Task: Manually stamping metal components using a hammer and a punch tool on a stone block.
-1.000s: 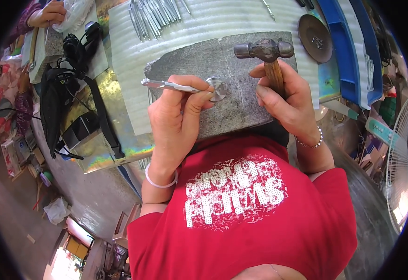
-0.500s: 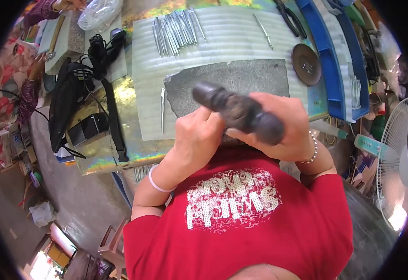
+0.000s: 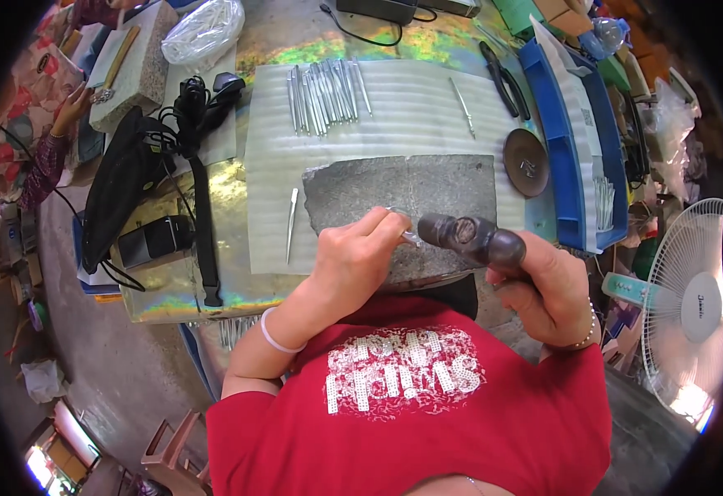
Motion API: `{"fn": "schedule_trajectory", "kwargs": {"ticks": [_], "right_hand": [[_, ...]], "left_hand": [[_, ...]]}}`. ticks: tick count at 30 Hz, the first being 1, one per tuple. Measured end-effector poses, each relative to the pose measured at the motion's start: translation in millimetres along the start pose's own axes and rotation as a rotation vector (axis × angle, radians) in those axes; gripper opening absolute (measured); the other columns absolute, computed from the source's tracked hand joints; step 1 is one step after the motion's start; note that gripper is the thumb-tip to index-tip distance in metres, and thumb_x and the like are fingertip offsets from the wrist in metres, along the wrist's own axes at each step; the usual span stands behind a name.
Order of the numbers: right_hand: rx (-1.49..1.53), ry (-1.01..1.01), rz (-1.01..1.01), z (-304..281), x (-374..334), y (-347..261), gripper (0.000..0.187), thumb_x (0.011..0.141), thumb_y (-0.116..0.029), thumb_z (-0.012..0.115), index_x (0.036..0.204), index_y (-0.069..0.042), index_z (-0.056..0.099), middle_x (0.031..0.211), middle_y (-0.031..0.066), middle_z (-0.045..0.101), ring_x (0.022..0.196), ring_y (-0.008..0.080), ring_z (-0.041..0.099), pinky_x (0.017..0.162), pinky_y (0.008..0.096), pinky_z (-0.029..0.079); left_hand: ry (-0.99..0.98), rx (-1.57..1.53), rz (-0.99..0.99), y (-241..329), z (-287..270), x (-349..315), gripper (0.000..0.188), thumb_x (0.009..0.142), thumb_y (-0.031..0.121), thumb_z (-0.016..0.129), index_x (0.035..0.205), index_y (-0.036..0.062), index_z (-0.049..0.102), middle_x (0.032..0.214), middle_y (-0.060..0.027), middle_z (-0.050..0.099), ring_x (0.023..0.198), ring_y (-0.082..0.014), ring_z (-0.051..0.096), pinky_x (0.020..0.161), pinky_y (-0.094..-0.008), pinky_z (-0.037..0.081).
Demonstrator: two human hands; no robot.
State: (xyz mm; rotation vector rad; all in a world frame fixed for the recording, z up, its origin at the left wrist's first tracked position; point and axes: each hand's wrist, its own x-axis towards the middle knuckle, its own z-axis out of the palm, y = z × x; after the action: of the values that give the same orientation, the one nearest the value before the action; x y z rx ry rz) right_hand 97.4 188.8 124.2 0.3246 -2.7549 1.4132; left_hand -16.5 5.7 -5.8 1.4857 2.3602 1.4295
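Observation:
My right hand (image 3: 550,296) grips a ball-peen hammer (image 3: 470,237), whose dark head hangs just right of my left fingers. Its handle is mostly hidden by my hand. With fingers pinched, my left hand (image 3: 360,258) holds a small silvery metal piece (image 3: 411,239) at the near part of a rough grey stone slab (image 3: 407,186). Most of that piece is hidden by my fingers. Left of the slab lies a single slim metal rod (image 3: 292,225). Several similar silver rods (image 3: 326,97) lie bundled beyond the slab on a white foam sheet (image 3: 411,107).
Toward the right are pliers (image 3: 506,81), another thin rod (image 3: 463,107), a brown round dish (image 3: 513,169) with small bits, and a blue tray (image 3: 558,136). Black straps and a pouch (image 3: 117,194) lie left. Another person's hand (image 3: 72,109) rests near a granite block (image 3: 148,62).
My right hand and the hammer have moved right, away from above my left hand, uncovering the pinched metal piece. The whole view has shifted, showing more of the table's far side.

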Motion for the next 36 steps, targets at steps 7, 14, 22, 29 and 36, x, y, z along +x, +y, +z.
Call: {"fn": "schedule_trajectory", "kwargs": {"ticks": [7, 14, 22, 29, 36], "right_hand": [[-0.112, -0.016, 0.000, -3, -3, -3, 0.058, 0.071, 0.011, 0.065, 0.126, 0.004, 0.046, 0.094, 0.0172, 0.061, 0.076, 0.0277, 0.063, 0.064, 0.0322, 0.052], [-0.356, -0.039, 0.135, -18, 0, -46, 0.039, 0.078, -0.007, 0.064, 0.114, 0.002, 0.054, 0.084, 0.0138, 0.062, 0.070, 0.0251, 0.062, 0.060, 0.0344, 0.050], [-0.254, 0.318, 0.104, -4, -25, -24, 0.048, 0.074, 0.003, 0.064, 0.120, -0.003, 0.054, 0.097, 0.0165, 0.065, 0.076, 0.0296, 0.066, 0.067, 0.0302, 0.052], [-0.366, 0.253, 0.161, 36, -7, 64, 0.043, 0.081, -0.003, 0.061, 0.122, -0.003, 0.050, 0.088, 0.0164, 0.059, 0.072, 0.0362, 0.058, 0.063, 0.0378, 0.049], [-0.749, 0.229, 0.271, 49, -1, 87, 0.043, 0.079, -0.007, 0.064, 0.120, -0.005, 0.051, 0.098, 0.0134, 0.057, 0.077, 0.0320, 0.059, 0.065, 0.0381, 0.049]], "left_hand": [[0.022, -0.027, -0.003, 0, 2, 3, 0.016, 0.074, 0.002, 0.064, 0.086, 0.0094, 0.055, 0.071, -0.0051, 0.054, 0.054, -0.0249, 0.057, 0.044, -0.0333, 0.045], [0.006, -0.034, 0.002, -1, 4, 6, 0.014, 0.075, 0.004, 0.063, 0.085, 0.0092, 0.055, 0.071, -0.0060, 0.054, 0.054, -0.0258, 0.057, 0.043, -0.0340, 0.045], [-0.031, 0.057, -0.039, 3, -1, 4, 0.013, 0.076, 0.004, 0.064, 0.083, 0.0081, 0.054, 0.075, -0.0077, 0.057, 0.058, -0.0279, 0.059, 0.046, -0.0331, 0.046], [0.101, -1.193, -0.618, 23, -36, 5, 0.010, 0.092, 0.009, 0.056, 0.091, -0.0007, 0.058, 0.086, -0.0095, 0.064, 0.068, -0.0144, 0.064, 0.059, -0.0250, 0.053], [0.223, -1.716, -0.706, 26, -35, 0, 0.012, 0.093, 0.014, 0.054, 0.098, 0.0037, 0.055, 0.090, -0.0113, 0.063, 0.063, -0.0139, 0.062, 0.057, -0.0227, 0.051]]}}
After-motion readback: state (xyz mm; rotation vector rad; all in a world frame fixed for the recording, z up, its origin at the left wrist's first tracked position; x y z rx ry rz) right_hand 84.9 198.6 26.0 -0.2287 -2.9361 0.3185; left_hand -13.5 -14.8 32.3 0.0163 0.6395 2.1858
